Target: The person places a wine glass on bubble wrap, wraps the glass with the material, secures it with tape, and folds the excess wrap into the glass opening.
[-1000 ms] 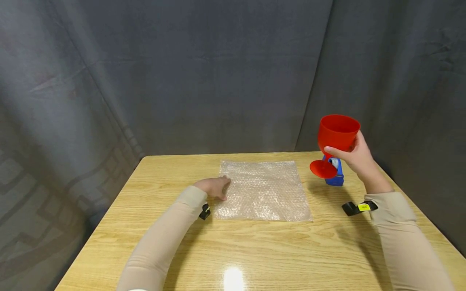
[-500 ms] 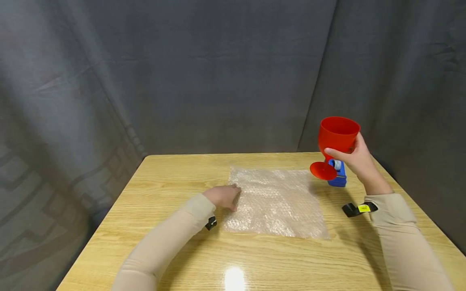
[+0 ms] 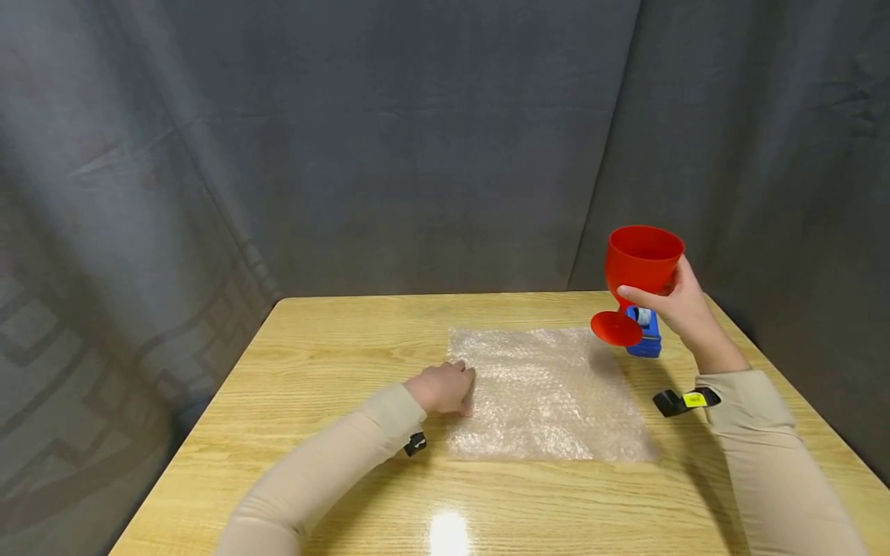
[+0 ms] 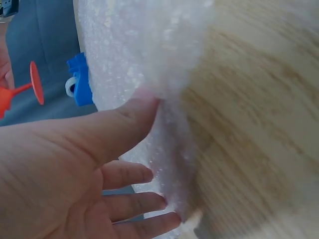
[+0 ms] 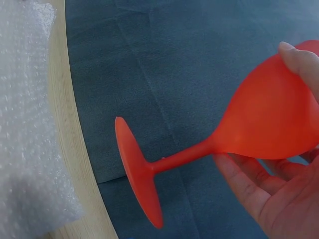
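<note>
A clear sheet of bubble wrap (image 3: pixel 542 394) lies on the table in the head view. My left hand (image 3: pixel 445 388) is at its left edge and pinches it. In the left wrist view the thumb (image 4: pixel 132 117) has its tip under the wrap, while the other fingers are spread along the edge. Off the table, beyond the sheet's right side, my right hand (image 3: pixel 677 305) grips a red plastic goblet (image 3: pixel 643 262) by its bowl. The goblet's foot (image 5: pixel 137 174) and stem hang below the fingers, and its mouth faces up, slightly tilted.
Behind the goblet, a blue tape dispenser (image 3: pixel 645 340) with a white roll stands on the right of the wooden table (image 3: pixel 334 340), partly hidden. A grey curtain (image 3: pixel 417 154) hangs beyond the table's far edge.
The bubble wrap has slid right and nearer to me along with my left hand. My right hand still holds the goblet in nearly the same place.
</note>
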The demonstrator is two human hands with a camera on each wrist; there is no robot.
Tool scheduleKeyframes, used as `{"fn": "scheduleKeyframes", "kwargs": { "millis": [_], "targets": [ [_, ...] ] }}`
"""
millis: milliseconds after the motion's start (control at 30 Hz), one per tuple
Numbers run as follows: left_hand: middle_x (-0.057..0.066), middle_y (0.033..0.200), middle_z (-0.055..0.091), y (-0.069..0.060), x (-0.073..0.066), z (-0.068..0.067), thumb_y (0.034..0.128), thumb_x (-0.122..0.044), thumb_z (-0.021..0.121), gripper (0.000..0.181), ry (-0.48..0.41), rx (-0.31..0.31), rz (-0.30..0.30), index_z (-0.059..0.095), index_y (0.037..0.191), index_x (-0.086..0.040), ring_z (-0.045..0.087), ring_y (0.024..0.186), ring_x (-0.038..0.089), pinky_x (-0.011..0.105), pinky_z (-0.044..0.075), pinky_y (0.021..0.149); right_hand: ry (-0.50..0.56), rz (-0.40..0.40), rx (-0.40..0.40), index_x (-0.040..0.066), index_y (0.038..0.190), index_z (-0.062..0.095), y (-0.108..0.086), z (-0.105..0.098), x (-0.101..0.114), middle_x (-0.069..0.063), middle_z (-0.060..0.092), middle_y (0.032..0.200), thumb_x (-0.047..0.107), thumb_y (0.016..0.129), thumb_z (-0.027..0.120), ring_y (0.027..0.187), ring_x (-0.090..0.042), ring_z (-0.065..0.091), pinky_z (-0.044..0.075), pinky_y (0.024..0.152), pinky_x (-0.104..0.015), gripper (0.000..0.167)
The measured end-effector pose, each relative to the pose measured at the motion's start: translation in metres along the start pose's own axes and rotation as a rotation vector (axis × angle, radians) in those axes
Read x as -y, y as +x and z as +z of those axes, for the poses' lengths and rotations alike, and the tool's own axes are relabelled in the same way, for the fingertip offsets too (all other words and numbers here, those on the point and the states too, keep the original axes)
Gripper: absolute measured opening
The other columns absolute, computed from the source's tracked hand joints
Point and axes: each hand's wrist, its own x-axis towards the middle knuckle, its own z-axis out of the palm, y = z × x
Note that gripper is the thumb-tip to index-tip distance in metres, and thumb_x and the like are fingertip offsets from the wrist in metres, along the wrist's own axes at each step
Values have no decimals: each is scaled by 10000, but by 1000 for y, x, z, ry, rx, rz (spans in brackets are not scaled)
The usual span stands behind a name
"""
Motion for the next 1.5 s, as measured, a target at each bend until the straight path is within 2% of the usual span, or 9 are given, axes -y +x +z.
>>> {"fn": "scheduleKeyframes", "kwargs": {
  "millis": [233, 400, 500, 767, 1067, 1167, 1233, 1367, 1500],
  "targets": [
    [92, 1572, 278, 6, 1, 4, 864, -546, 571, 853, 0, -33, -21, 293, 1504, -54, 337, 1420, 235, 369, 409, 1090, -10, -4, -8, 248, 1472, 228, 1, 1, 0, 127, 393, 1304, 226, 884, 704, 1104, -49, 401, 512, 736, -119, 757],
    [152, 1552, 300, 3, 6, 4, 833, -530, 601, 888, -30, -109, 34, 312, 1482, 2, 319, 1427, 268, 345, 374, 1114, -32, 10, -8, 252, 1483, 212, -1, 1, -1, -3, 366, 1384, 245, 877, 713, 1103, -41, 392, 509, 737, -114, 787],
    [192, 1520, 348, 0, 9, 2, 822, -508, 631, 884, -44, -167, 71, 346, 1453, 42, 322, 1422, 300, 346, 332, 1141, -34, 9, -8, 253, 1480, 217, -1, 0, -1, 24, 375, 1369, 244, 878, 711, 1101, -41, 392, 509, 735, -116, 778],
    [127, 1559, 302, -4, 11, 6, 852, -483, 617, 787, -78, -58, 111, 363, 1471, -69, 327, 1424, 248, 333, 336, 1142, -16, 7, -12, 261, 1477, 220, 0, -3, -2, 168, 379, 1299, 219, 885, 704, 1108, -46, 393, 517, 730, -127, 766],
    [80, 1582, 251, -4, 15, 8, 847, -494, 598, 816, -56, -42, 105, 318, 1502, -96, 253, 1458, 204, 338, 280, 1171, -6, 8, 6, 258, 1473, 221, -2, -3, -3, 191, 378, 1281, 214, 891, 696, 1104, -52, 399, 520, 732, -136, 752],
    [102, 1570, 279, -4, 16, 6, 838, -488, 620, 804, -72, -85, 119, 355, 1481, -84, 283, 1446, 224, 339, 288, 1169, -7, 8, 9, 255, 1468, 225, -2, -3, -3, 202, 381, 1266, 217, 893, 693, 1099, -52, 400, 517, 732, -132, 743],
    [123, 1535, 350, -4, 18, 4, 853, -463, 632, 741, -68, -149, 135, 417, 1441, -67, 359, 1408, 242, 338, 337, 1143, -4, 0, 9, 254, 1462, 234, -2, -2, -2, 200, 386, 1262, 211, 894, 692, 1099, -56, 403, 516, 733, -132, 732],
    [94, 1235, 626, -1, 20, -1, 896, -338, 670, 405, -71, -284, 181, 630, 1182, -53, 618, 1103, 193, 265, 521, 934, 2, -15, 8, 255, 1449, 252, -1, -1, 0, 195, 398, 1256, 200, 893, 691, 1099, -62, 410, 513, 737, -127, 711],
    [20, 952, 674, 3, 21, -2, 901, -201, 691, 125, -122, -331, 194, 691, 947, -85, 630, 832, 118, 218, 545, 756, 0, -19, 11, 245, 1453, 254, -1, 0, 2, 191, 403, 1254, 208, 891, 694, 1095, -62, 417, 513, 740, -124, 715]
  ]
}}
